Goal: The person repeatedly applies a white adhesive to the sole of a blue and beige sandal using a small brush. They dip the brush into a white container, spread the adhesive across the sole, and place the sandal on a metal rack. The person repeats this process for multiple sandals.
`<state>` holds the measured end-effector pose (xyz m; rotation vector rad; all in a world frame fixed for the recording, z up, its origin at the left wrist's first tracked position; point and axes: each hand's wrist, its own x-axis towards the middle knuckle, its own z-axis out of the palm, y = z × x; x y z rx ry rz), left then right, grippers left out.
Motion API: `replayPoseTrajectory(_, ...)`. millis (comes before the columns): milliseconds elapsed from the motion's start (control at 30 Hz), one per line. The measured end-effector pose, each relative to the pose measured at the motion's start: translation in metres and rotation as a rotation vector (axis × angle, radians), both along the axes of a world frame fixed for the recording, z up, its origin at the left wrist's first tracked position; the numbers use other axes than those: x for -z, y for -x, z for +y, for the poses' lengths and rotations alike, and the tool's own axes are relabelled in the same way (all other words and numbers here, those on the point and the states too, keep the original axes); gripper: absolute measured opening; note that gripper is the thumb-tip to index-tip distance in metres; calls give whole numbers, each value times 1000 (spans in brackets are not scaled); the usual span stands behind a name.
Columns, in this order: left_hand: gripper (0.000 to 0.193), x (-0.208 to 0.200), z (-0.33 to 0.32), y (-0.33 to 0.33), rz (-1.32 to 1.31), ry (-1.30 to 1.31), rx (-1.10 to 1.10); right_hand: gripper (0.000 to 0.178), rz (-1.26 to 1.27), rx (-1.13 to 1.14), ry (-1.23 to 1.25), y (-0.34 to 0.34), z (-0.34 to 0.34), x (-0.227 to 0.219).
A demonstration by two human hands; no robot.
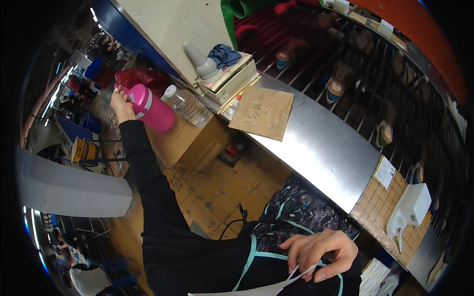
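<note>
My left hand [122,104], at the end of a stretched-out arm, has its fingers closed at the top of a large pink jug [157,112]. The jug tilts over a cardboard box [197,144], next to a clear plastic bottle [190,106] with a white cap. Low in front of my body, my right hand [327,252] pinches the edge of a white face mask [264,290] by its thin loop. Most of the mask lies outside the picture.
A metal ledge [321,148] runs along a roller conveyor [306,74] carrying several shoes. On the ledge lie a cardboard piece [264,112] and a white device [411,209]. A grey cone [200,61] and blue cloth [224,55] sit near the machine.
</note>
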<state>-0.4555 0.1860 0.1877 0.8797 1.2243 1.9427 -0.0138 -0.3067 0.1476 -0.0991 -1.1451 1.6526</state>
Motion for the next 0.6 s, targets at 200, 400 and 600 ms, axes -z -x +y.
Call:
replayPoseTrajectory(200, 24, 29, 67, -10, -125, 4, 17, 18, -6, 30, -14, 13, 5, 2)
replayPoseTrajectory(400, 25, 55, 101, -20, -197, 6, 173, 18, -3, 51, -22, 25, 14, 4)
replayPoseTrajectory(600, 27, 74, 95, 0, -318, -17, 179, 18, -2, 40, -29, 28, 22, 7)
